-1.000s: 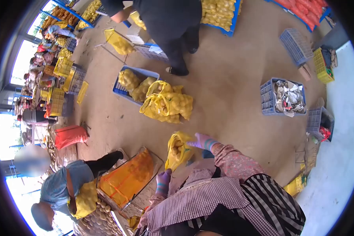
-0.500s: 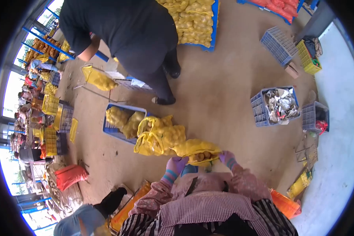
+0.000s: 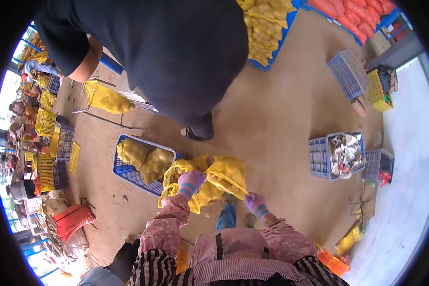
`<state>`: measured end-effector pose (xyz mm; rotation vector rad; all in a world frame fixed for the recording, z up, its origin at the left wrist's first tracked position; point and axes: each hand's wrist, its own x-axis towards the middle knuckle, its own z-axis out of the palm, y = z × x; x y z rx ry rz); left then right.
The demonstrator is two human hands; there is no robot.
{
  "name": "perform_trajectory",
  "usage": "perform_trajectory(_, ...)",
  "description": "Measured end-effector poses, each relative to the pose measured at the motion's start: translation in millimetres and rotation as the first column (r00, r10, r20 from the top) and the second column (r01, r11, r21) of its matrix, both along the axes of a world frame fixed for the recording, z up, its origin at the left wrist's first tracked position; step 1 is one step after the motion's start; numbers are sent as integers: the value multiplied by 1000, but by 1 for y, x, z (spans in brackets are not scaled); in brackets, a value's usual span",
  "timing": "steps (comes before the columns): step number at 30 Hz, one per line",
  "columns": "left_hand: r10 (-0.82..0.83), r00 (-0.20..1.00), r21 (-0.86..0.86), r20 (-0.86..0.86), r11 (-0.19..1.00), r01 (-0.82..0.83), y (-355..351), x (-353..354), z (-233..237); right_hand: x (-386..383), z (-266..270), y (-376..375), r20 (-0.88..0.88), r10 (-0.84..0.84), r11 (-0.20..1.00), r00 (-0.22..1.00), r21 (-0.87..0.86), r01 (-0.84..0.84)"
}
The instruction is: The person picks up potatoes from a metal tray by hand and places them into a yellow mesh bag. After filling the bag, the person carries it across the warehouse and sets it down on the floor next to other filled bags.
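A yellow mesh sack of potatoes (image 3: 229, 170) is stretched between my gloved hands, its mouth toward me. My left hand (image 3: 192, 180) is closed on the mesh at its left edge, and my right hand (image 3: 255, 202) pinches its right corner. Beneath and to the left lies another filled yellow sack (image 3: 209, 194). A further yellow sack (image 3: 172, 183) sits beside my left wrist, partly hidden by it. Just beyond, a blue crate (image 3: 137, 182) holds filled mesh sacks (image 3: 156, 165).
A person in dark clothes (image 3: 162, 57) bends over a metal stand with a yellow sack (image 3: 107, 99). Yellow sacks (image 3: 264, 31) and red sacks (image 3: 355, 16) are stacked at the back. To the right stands a blue crate of scraps (image 3: 319, 157); a red sack (image 3: 74, 221) lies left.
My hands have carried the sack forward and left over the other sacks, tipping it more upright. My left hand reaches farther from my body. The camera view has shifted too.
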<state>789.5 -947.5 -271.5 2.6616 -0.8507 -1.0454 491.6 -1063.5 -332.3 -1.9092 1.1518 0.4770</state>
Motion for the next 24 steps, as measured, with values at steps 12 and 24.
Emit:
perform_trajectory(12, 24, 1000, 232, 8, 972, -25, 38, 38, -133, 157, -145, 37, -266, 428, 903, 864, 87, -421)
perform_trajectory(24, 789, 520, 259, -327, 604, -754, 313, -164, -90, 21, -139, 15, -117, 475, 880, 872, 58, -471)
